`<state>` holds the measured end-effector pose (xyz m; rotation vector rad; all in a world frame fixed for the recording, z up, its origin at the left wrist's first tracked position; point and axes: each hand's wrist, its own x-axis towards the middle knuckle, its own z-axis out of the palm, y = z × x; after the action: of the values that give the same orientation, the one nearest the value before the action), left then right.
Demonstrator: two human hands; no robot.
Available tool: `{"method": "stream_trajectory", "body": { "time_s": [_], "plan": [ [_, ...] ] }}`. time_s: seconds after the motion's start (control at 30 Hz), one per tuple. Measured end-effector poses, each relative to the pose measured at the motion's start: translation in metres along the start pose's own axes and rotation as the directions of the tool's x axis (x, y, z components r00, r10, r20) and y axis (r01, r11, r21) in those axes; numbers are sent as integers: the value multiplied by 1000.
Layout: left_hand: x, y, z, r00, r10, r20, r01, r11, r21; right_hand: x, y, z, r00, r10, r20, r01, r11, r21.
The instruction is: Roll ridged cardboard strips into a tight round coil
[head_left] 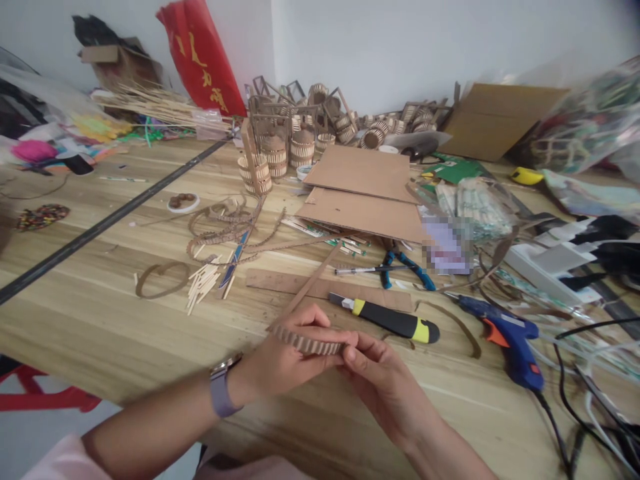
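My left hand (287, 357), with a watch on its wrist, is closed on a curved strip of corrugated cardboard (310, 344) whose ridges face outward. The fingertips of my right hand (375, 367) pinch the strip's right end, close to my left fingers. Part of the strip is hidden by my fingers. Just beyond my hands lies a black and yellow utility knife (387, 320), its blade pointing left. A flat cardboard strip (320, 290) rests behind the knife, and a narrow brown strip (315, 277) slants across it.
At right lie a blue glue gun (505, 333) with its cord and a white power strip (545, 267). Blue-handled pliers (407, 267), cardboard sheets (360, 193), short wooden sticks (203, 287) and coiled corrugated strips (215, 230) lie farther back. Small stick buckets (255, 173) crowd the wall side.
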<state>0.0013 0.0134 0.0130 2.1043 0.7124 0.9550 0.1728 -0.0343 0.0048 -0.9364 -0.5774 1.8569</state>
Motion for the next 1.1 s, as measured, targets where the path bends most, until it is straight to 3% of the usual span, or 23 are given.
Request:
{"method": "stream_trajectory", "body": {
  "time_s": [0.2,0.37,0.73,1.1],
  "plan": [
    [0,1,-1,999,29,15,-29,999,23,0,8,-1,1000,-12,-8,12,999,53],
    [-3,0,2,995,103,2,-103,995,-8,-2,8,0,998,29,54,-33,995,89],
    [0,2,-2,1000,-10,-22,9,1000,-27,0,-2,-1,995,91,41,-91,996,-13],
    [-1,-1,3,996,50,-80,-50,999,-4,-1,-3,1,1000,17,10,-17,1000,-22]
  ]
}}
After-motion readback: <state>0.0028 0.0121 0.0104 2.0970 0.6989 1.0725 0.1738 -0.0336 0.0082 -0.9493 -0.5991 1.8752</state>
